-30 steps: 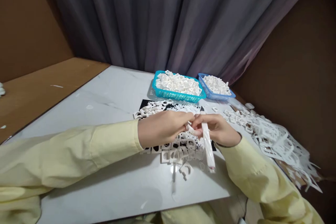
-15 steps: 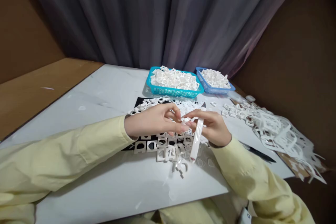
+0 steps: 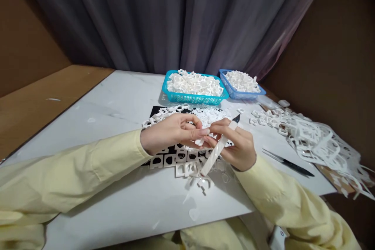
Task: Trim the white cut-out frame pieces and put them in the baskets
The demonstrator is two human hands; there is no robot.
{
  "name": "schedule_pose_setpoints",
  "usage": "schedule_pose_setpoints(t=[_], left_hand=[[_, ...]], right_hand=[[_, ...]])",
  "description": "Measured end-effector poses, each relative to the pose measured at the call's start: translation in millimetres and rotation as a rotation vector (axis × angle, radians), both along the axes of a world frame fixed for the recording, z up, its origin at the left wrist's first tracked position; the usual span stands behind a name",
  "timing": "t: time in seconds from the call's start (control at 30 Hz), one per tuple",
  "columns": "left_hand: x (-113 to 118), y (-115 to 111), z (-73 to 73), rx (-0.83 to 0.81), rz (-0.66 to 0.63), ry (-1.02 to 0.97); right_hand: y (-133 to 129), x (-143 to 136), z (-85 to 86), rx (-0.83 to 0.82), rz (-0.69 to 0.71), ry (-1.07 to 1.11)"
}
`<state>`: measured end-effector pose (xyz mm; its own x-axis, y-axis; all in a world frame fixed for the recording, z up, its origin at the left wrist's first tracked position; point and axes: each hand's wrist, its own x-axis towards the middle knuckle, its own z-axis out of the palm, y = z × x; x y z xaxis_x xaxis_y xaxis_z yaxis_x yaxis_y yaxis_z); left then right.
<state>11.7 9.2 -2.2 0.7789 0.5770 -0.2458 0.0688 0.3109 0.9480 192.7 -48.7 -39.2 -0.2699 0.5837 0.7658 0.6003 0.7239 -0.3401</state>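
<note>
Between thumb and fingers, my left hand (image 3: pixel 175 132) pinches a small white piece (image 3: pixel 200 141). Close on its right, my right hand (image 3: pixel 234 143) is closed around a white-wrapped knife (image 3: pixel 218 151), its dark blade tip pointing up and away and its handle end down toward me. The fingertips of my right hand are beside the small piece; whether they touch it I cannot tell. Under and around both hands, many white cut-out pieces (image 3: pixel 181 156) lie on a black mat (image 3: pixel 156 111), which is partly hidden.
A teal basket (image 3: pixel 195 98) and a blue basket (image 3: pixel 244 95), both heaped with white pieces, stand at the back of the white table (image 3: pixel 117 187). To the right lie black-tipped tweezers (image 3: pixel 293 166) and a tangle of white strips (image 3: pixel 319 136). A grey curtain (image 3: pixel 146 19) hangs behind.
The knife has tilted, its blade end swinging right and its handle end left. My right hand has turned with it. The small piece sits lower at my left fingertips. The view has shifted slightly.
</note>
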Motion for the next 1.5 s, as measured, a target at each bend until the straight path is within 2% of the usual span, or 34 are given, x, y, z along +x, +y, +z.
schedule_pose_setpoints(t=[0.3, 0.43, 0.57, 0.77, 0.93, 1.07, 1.17, 1.23, 1.37, 1.5], left_hand=[[-1.9, -2.7, -2.5, -0.022, 0.081, -0.02], [-3.0, -2.0, -3.1, 0.016, 0.15, -0.007], [-2.1, -1.6, -1.7, -0.033, 0.191, -0.005], [-0.4, -0.6, -4.2, -0.067, 0.209, -0.027], [-0.2, 0.0, -7.3, -0.101, 0.205, -0.026], [1.6, -0.4, -7.0, -0.142, 0.216, -0.026], [2.6, -0.2, -7.3, -0.156, 0.193, -0.015], [2.5, 0.3, -8.0, -0.159, 0.163, -0.015], [1.1, 1.5, -9.8, -0.172, 0.159, -0.027], [0.5, 1.0, -10.8, -0.203, 0.203, -0.042]], right_hand=[[-0.1, 2.9, 0.4, -0.102, 0.026, 0.074], [-6.0, 7.3, 5.7, -0.217, -0.084, 0.128], [-12.3, 8.6, 15.2, -0.333, -0.196, 0.176], [-15.3, 2.8, 19.7, -0.312, -0.129, 0.244], [-20.9, 0.4, 16.8, -0.229, -0.169, 0.249], [-24.9, -2.8, 14.8, -0.242, -0.204, 0.248], [-24.6, -4.7, 14.6, -0.267, -0.152, 0.32], [-22.4, -3.8, 16.0, -0.204, -0.163, 0.243], [-16.6, -1.0, 20.4, 0.074, -0.208, -0.093], [-14.4, -3.1, 19.5, 0.089, -0.136, -0.133]])
